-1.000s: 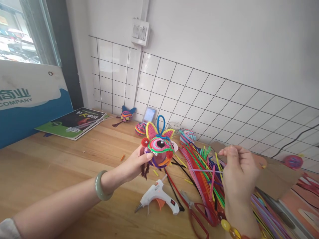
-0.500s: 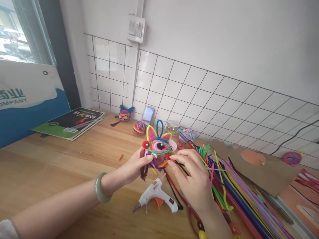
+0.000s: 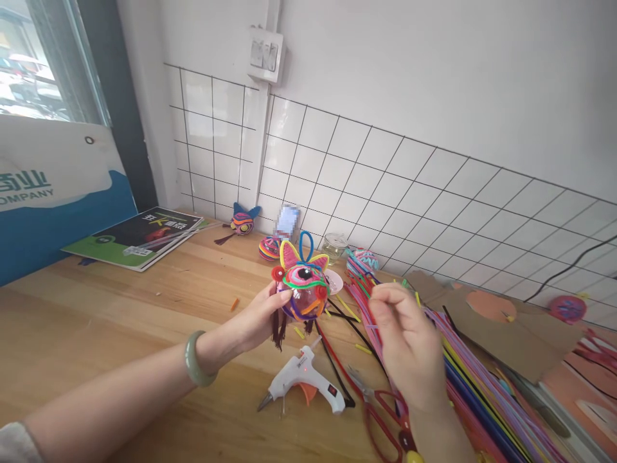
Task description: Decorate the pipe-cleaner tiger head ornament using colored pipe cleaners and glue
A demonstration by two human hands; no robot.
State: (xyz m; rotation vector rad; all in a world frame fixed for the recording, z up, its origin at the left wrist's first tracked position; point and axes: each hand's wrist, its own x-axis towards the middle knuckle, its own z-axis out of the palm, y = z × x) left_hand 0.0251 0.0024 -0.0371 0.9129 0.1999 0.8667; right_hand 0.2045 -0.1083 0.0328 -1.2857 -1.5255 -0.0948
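Observation:
My left hand [image 3: 270, 308] grips a clear ball ornament [image 3: 303, 299] by its left side. Pipe cleaners dress it as an animal head with yellow-edged pink ears, a dark eye, red coils, a blue loop on top and dark tassels below. To the right, apart from the ornament, my right hand [image 3: 409, 341] is closed with thumb and fingers together; whatever is between them, if anything, I cannot make out. A white glue gun [image 3: 303, 379] lies below the ornament, its small red light on. Red-handled scissors [image 3: 380, 418] lie partly behind my right wrist.
Bundled pipe cleaners [image 3: 477, 386] spread over the right side, near brown cardboard [image 3: 448, 308]. Along the wall stand a finished animal-head ornament [image 3: 241, 222], a striped ball [image 3: 270, 247], a phone [image 3: 286, 222] and a glass jar [image 3: 333, 245]. A booklet [image 3: 139, 238] lies at left.
My right hand has let go of the ornament's right side and moved right, uncovering the scissors. The ornament, still in my left hand, has shifted slightly left.

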